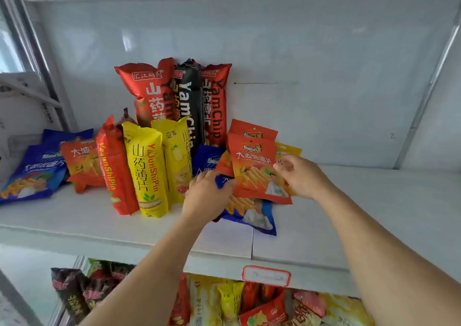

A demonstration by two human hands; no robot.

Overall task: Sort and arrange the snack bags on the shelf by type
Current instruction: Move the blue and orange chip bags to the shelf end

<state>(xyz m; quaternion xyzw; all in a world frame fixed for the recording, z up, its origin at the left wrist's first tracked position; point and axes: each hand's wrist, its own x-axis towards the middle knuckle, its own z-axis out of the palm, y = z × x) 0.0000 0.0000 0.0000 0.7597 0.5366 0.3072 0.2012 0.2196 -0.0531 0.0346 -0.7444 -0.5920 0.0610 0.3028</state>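
At the centre of the frame, the right hand (303, 177) pinches the right edge of a flat, glossy orange-red pouch (257, 169) with white Chinese characters and a picture of ridged crisps, holding it upright above the white shelf (349, 213). The left hand (207, 196) lies with curled fingers on a blue pouch (252, 213) of the same shape, lying flat below it; whether it grips the pouch cannot be told. Behind stand 3 tall pillow bags, 2 red (149, 91) and 1 black (190, 101), printed "YamChip". In front stand yellow bags (147, 171) and a red bag (113, 168) reading "YaJunShiPin". At the left edge lie 2 blue pouches (35, 173) and another orange one (82, 163). A red-bordered label holder (266, 275) sits on the shelf's front lip, its writing unreadable.
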